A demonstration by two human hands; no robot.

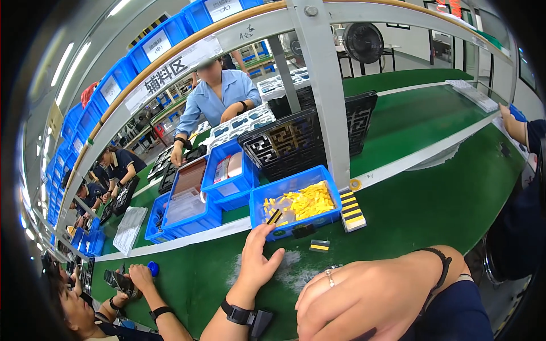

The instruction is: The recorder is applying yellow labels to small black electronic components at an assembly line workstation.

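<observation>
My left hand [257, 258] reaches to the near wall of a blue bin [264, 196], thumb held apart from the stretched fingers. A small black-and-yellow strip [274, 216] shows right at its fingertips; whether they touch it I cannot tell. Loose yellow pieces [310, 202] lie heaped inside that bin. Nearer me, my right hand [369, 290] is closed over the green table, back of the hand up, its fingertips and anything in them hidden. Between the bin and this hand lies another black-and-yellow piece [319, 245]. A block with black and yellow stripes [352, 211] stands against the bin's right side.
A white metal post [321, 85] rises behind the bin. Black slotted trays [284, 139] lean beside it. More blue bins [193, 210] stand to the left. A co-worker [219, 94] works across the bench; another person's hands [136, 281] hold a dark part at the lower left.
</observation>
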